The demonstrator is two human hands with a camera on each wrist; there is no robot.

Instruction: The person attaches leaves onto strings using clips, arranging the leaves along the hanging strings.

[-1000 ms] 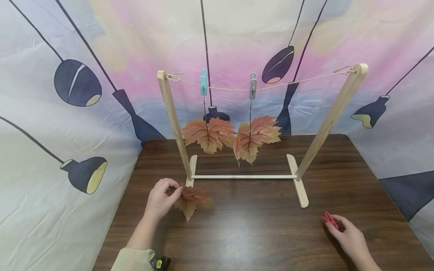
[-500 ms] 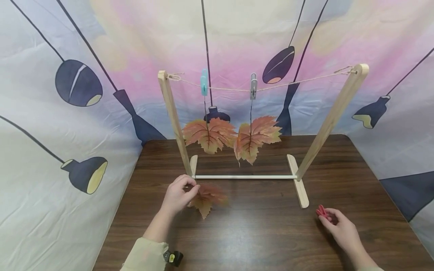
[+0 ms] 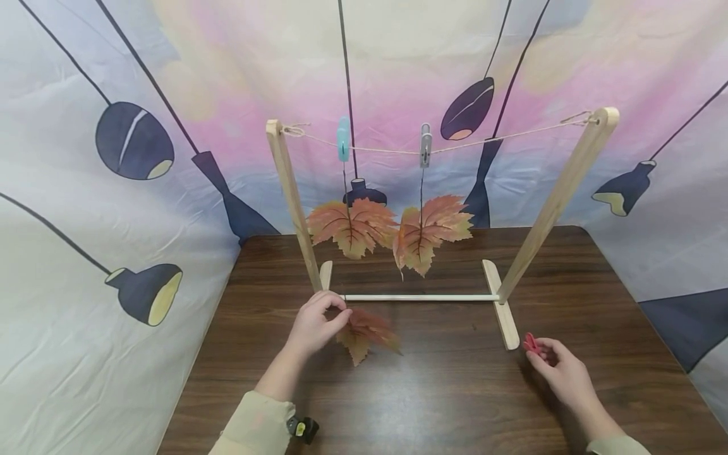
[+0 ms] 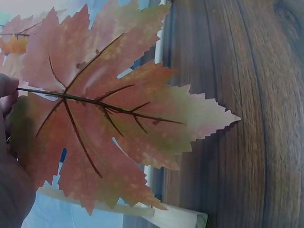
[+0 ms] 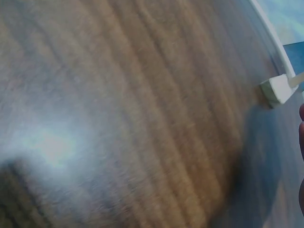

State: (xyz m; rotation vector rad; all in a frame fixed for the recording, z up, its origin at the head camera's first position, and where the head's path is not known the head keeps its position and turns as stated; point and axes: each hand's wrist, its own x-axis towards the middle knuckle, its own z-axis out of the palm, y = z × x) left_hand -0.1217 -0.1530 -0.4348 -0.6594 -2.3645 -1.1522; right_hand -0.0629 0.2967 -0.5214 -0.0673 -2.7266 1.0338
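Observation:
My left hand (image 3: 315,323) pinches the thin dark stem of an orange and yellow artificial maple leaf (image 3: 364,332), held in front of the rack's left foot. In the left wrist view the leaf (image 4: 109,104) shows dark veins, its tip pointing right. Over at the right, my right hand (image 3: 565,373) grips a red clothespin (image 3: 531,344) just beside the rack's right foot. Only the edge of that hand's fingers (image 5: 302,137) appears in the right wrist view; the clothespin is out of sight there.
A wooden rack (image 3: 546,212) with a string line (image 3: 483,140) stands on the brown table (image 3: 421,392). A blue clothespin (image 3: 343,139) and a grey clothespin (image 3: 425,145) each hold a maple leaf on the string. A white rod (image 3: 415,297) joins the rack's feet.
My left hand has carried its leaf to the right, toward the rack's middle. My right hand, with the red clothespin, has shifted left and slightly away from me.

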